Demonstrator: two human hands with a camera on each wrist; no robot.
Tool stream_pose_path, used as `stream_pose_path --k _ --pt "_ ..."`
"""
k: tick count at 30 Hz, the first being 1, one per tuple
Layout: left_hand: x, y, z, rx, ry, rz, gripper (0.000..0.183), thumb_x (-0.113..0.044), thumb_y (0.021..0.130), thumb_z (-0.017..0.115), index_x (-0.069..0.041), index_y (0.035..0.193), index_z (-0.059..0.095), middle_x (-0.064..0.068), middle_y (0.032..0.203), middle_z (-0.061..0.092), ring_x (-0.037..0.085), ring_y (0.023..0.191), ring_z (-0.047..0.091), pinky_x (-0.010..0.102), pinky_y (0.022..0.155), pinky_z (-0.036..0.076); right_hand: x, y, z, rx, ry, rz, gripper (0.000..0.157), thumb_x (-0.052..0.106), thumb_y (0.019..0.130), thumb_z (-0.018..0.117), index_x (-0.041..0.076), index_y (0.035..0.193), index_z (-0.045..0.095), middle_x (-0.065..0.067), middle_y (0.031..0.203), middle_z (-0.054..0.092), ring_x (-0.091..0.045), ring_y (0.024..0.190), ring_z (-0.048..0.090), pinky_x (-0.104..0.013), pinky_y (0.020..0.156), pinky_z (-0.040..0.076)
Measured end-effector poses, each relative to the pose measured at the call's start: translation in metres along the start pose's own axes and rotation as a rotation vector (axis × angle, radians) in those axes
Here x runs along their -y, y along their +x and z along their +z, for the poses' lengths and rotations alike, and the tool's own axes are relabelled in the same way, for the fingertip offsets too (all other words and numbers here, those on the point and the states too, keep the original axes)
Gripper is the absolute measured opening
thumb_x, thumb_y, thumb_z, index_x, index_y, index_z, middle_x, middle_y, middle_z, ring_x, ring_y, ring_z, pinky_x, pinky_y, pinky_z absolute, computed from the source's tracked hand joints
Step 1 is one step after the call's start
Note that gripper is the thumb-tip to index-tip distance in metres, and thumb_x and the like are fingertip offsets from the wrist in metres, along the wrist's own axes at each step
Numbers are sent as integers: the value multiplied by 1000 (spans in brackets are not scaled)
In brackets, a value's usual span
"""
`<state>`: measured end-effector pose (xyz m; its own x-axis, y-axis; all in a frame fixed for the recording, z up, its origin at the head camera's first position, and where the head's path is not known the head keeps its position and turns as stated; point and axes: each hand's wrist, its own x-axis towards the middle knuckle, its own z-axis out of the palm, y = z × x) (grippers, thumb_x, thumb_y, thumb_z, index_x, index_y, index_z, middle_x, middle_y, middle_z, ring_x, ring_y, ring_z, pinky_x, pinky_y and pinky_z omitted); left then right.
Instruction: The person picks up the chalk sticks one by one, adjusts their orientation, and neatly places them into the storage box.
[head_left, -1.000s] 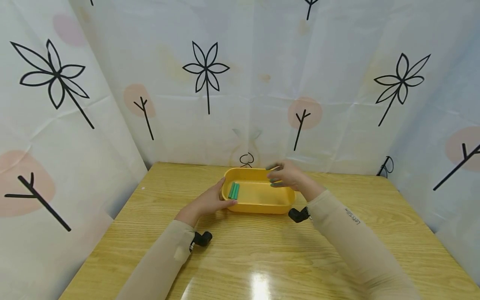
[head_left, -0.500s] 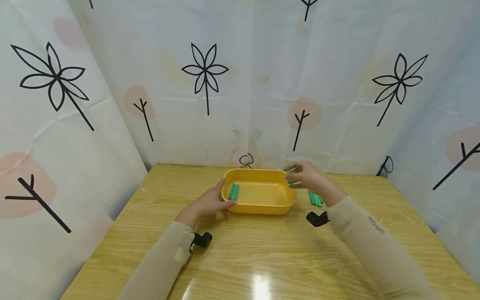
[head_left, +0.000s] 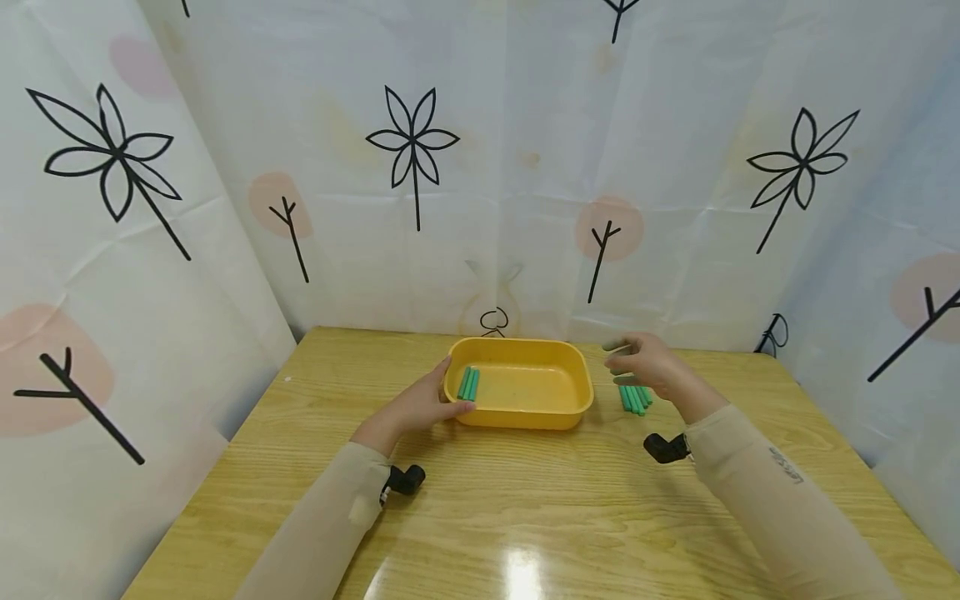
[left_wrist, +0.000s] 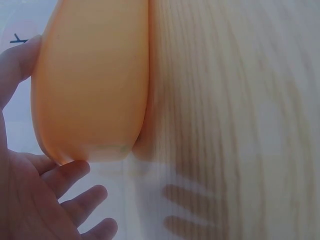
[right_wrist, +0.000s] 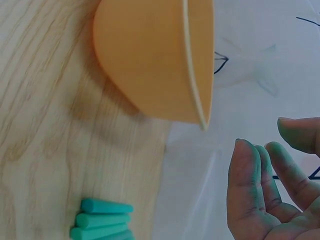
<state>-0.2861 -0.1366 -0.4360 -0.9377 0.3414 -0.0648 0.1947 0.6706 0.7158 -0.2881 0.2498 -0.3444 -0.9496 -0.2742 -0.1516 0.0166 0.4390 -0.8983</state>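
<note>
A yellow plastic tub [head_left: 525, 418] stands on the table, with a few short green sticks [head_left: 468, 383] side by side at its left end. My left hand [head_left: 415, 406] holds that end, its thumb on the near rim and fingers around the corner; the left wrist view shows this hand [left_wrist: 35, 195] against the tub's wall [left_wrist: 92, 80]. My right hand [head_left: 645, 362] hovers right of the tub, holding nothing. Below it lie several more green sticks [head_left: 634, 398], partly covered. In the right wrist view its fingers [right_wrist: 245, 180] are apart from the thumb and stained green.
The wooden table [head_left: 495, 492] ends at a patterned white curtain [head_left: 502, 192] at the back and sides. A small black object with a loop [head_left: 771, 333] is at the far right corner. Each wrist wears a black camera [head_left: 666, 448].
My right hand has moved from over the tub to the right, above the loose green sticks, which have come into view. The left hand and the tub stay in place.
</note>
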Motion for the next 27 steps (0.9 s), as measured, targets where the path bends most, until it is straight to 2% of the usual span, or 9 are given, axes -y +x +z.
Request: stream_pose_path --k 7,15,21,27 --pt "1 0 0 3 7 0 107 -50 90 72 -13 163 4 16 163 22 32 140 39 50 115 30 -20 0 -8 -34 -30 39 48 7 103 53 -13 143 37 -35 135 44 -50 121 49 -45 96 52" --pt "4 4 0 5 7 14 112 -59 87 71 -12 163 4 15 165 19 33 146 31 51 116 27 -49 6 -21 -66 -30 44 51 9 104 51 -14 145 33 -38 139 40 -51 123 47 -48 98 50" --pt "3 4 0 4 1 9 108 -53 89 72 -13 163 3 16 164 21 32 143 35 51 116 29 -65 14 -30 -91 -30 79 54 13 105 51 -12 148 30 -39 144 36 -52 128 44 -51 103 46" --pt "2 3 0 6 -9 9 109 -53 89 72 -13 163 3 16 164 20 32 144 33 51 116 28 -80 22 -35 -141 -71 109 50 10 104 51 -13 146 34 -38 138 43 -45 112 55 -49 97 50"
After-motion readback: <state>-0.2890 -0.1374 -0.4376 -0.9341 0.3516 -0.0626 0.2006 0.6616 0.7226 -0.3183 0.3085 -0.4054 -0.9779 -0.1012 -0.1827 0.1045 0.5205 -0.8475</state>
